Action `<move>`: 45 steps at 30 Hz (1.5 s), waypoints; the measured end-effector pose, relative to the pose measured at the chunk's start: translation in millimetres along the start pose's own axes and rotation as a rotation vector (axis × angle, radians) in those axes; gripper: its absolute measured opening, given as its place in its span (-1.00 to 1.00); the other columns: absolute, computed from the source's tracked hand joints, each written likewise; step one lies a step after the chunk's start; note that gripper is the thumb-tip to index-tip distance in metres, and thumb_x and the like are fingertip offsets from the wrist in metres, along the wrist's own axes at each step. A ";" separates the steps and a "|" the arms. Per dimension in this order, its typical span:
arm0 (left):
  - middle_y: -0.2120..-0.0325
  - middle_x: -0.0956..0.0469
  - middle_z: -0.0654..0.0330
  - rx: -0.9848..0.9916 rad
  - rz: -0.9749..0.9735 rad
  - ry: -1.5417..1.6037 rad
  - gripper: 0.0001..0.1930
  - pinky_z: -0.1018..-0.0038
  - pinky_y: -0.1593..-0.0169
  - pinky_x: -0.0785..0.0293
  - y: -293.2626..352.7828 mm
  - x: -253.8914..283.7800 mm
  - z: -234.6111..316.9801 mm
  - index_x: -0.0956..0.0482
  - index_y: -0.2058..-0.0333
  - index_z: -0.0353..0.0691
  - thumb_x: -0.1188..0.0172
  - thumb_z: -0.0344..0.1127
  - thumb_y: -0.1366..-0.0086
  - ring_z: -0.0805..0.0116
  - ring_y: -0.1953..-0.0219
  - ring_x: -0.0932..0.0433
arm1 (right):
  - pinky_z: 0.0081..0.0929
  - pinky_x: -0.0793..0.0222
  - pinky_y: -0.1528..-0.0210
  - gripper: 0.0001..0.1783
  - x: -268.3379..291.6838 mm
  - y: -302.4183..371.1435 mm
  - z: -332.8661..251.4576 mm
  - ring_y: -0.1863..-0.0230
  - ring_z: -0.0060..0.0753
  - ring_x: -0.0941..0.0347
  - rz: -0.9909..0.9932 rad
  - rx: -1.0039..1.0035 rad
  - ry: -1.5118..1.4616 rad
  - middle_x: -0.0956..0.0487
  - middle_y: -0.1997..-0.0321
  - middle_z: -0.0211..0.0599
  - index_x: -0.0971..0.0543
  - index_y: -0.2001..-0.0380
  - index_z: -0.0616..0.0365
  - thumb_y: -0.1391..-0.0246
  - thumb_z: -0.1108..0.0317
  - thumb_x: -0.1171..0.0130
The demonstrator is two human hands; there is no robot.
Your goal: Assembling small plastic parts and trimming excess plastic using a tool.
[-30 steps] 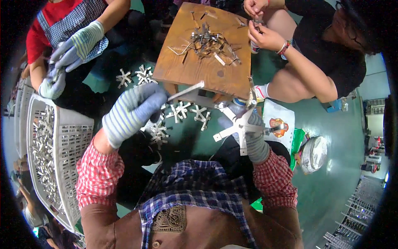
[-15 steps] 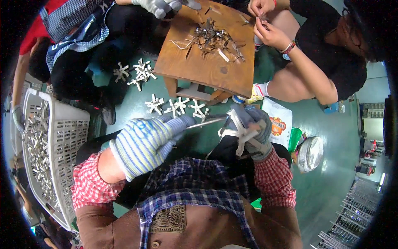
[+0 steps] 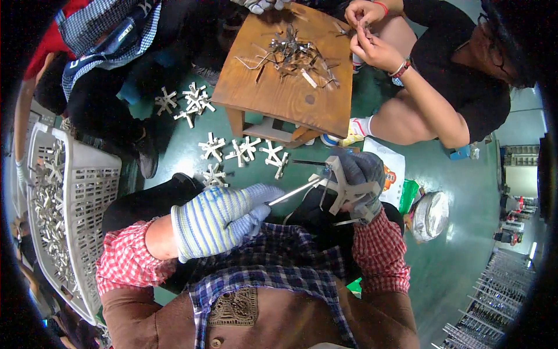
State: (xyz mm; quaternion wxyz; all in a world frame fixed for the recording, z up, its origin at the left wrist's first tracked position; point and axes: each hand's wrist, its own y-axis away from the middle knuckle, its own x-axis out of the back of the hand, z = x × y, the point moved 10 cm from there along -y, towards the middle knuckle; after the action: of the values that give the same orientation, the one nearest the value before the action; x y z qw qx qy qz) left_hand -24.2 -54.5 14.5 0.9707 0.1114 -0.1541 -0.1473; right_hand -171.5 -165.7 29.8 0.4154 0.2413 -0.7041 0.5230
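Holding a star-shaped piece [image 3: 347, 192] and a thin strip [image 3: 293, 191], one per glove

So the person's right hand [image 3: 365, 168] has its fingers wrapped round the star, out in front of the plaid apron [image 3: 267, 284] and short of the wooden stool [image 3: 250, 96]. My guess is that grip leaves the near arms exposed to the other side. The left hand [image 3: 224, 220] pinches the strip by one end, probably to keep the far end clear. Its tip is right by the star; can't tell if they touch.

Loose stars [image 3: 211, 146] lie on the green floor [image 3: 471, 192] this side of the stool, likely for easy reach. Metal bits [image 3: 293, 52] are heaped on top of it, and a white basket [image 3: 93, 198] at the left is loaded with pale pieces [image 3: 52, 215].

Looks-wise, the star's off-white and plain, bar-like arms coming off a hub. It's tilted and the glove hides part, so don't ask me for an arm count. Some dark thin rod [image 3: 308, 162] juts out beside it, no clue what it's attached to.
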 end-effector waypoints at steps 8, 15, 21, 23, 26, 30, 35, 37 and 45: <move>0.60 -0.50 0.19 0.105 -0.031 0.131 -0.68 0.45 0.47 -0.45 -1.1 -2.1 -8.6 -0.40 -0.09 -0.22 0.10 -0.31 -0.41 0.36 0.57 -0.53 | -0.32 -0.27 0.34 -0.35 -0.9 -3.9 1.5 0.34 -0.28 -0.43 -0.054 -0.003 -0.144 -0.53 0.32 -0.47 -0.52 0.01 -0.13 0.34 0.12 -0.29; 0.61 -0.50 0.21 0.102 -0.011 0.100 -0.68 0.48 0.47 -0.44 -3.5 0.7 -5.3 -0.40 -0.08 -0.21 0.10 -0.30 -0.41 0.40 0.57 -0.52 | -0.34 -0.26 0.31 -0.36 5.1 -9.2 -4.6 0.37 -0.34 -0.40 -0.001 0.022 0.038 -0.49 0.38 -0.51 -0.51 -0.03 -0.13 0.29 0.20 -0.26; 0.64 -0.49 0.25 0.143 -0.010 0.121 -0.68 0.50 0.52 -0.42 -4.1 1.1 -11.8 -0.41 -0.08 -0.21 0.11 -0.29 -0.42 0.44 0.65 -0.46 | -0.35 -0.26 0.32 -0.37 0.3 -10.0 -5.1 0.36 -0.36 -0.40 -0.078 0.003 0.082 -0.48 0.39 -0.53 -0.51 -0.04 -0.10 0.27 0.24 -0.25; 0.64 -0.49 0.27 0.150 0.000 0.149 -0.68 0.52 0.54 -0.40 -2.9 1.9 -11.7 -0.41 -0.08 -0.21 0.11 -0.28 -0.43 0.47 0.67 -0.45 | -0.39 -0.27 0.33 -0.36 2.2 -14.3 -9.3 0.37 -0.40 -0.41 -0.056 0.042 0.093 -0.47 0.39 -0.53 -0.49 -0.05 -0.11 0.27 0.25 -0.25; 0.64 -0.49 0.28 0.157 0.012 0.197 -0.68 0.56 0.57 -0.39 -2.0 1.2 -13.2 -0.41 -0.08 -0.20 0.11 -0.26 -0.43 0.52 0.69 -0.44 | -0.43 -0.28 0.36 -0.35 5.1 -12.4 -12.7 0.37 -0.44 -0.40 0.010 0.093 0.143 -0.46 0.37 -0.55 -0.48 -0.06 -0.13 0.26 0.25 -0.24; 0.62 -0.50 0.25 0.282 -0.045 0.385 -0.66 0.63 0.62 -0.36 0.6 -6.5 -21.5 -0.41 -0.09 -0.21 0.09 -0.24 -0.43 0.55 0.70 -0.43 | -0.44 -0.28 0.37 -0.36 6.1 -12.5 -15.7 0.36 -0.47 -0.39 0.007 0.094 0.186 -0.45 0.35 -0.58 -0.48 -0.06 -0.15 0.24 0.27 -0.23; 0.57 -0.52 0.19 0.208 -0.313 0.779 -0.53 0.69 0.67 -0.29 -1.1 -19.2 -16.4 -0.36 -0.12 -0.30 -0.01 -0.09 -0.37 0.58 0.73 -0.37 | -0.45 -0.27 0.32 -0.43 3.2 -7.8 -19.7 0.34 -0.51 -0.36 -0.081 0.129 0.276 -0.44 0.35 -0.64 -0.52 -0.02 -0.19 0.21 0.27 -0.14; 0.57 -0.51 0.20 0.275 -0.359 0.912 -0.47 0.72 0.68 -0.25 0.1 -29.4 -25.8 -0.34 -0.14 -0.30 -0.07 -0.04 -0.34 0.61 0.74 -0.34 | -0.45 -0.27 0.30 -0.43 3.0 -6.2 -23.5 0.34 -0.52 -0.35 -0.088 0.161 0.291 -0.44 0.34 -0.65 -0.53 -0.01 -0.20 0.22 0.26 -0.12; 0.56 -0.46 0.29 0.241 -0.294 0.837 -0.53 0.73 0.64 -0.22 -2.4 -39.0 -42.6 -0.32 -0.19 -0.22 -0.04 -0.24 -0.33 0.64 0.68 -0.31 | -0.44 -0.25 0.25 -0.43 -15.3 12.9 -26.4 0.35 -0.52 -0.31 -0.217 0.182 0.253 -0.41 0.38 -0.66 -0.53 -0.04 -0.16 0.19 0.22 -0.09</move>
State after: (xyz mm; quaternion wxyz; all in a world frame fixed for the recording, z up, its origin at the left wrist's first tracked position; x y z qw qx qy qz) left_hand -46.0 -36.9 -36.1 0.8983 0.2941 0.2525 -0.2069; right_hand -164.5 -138.1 13.0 0.5310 0.2849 -0.5659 0.5627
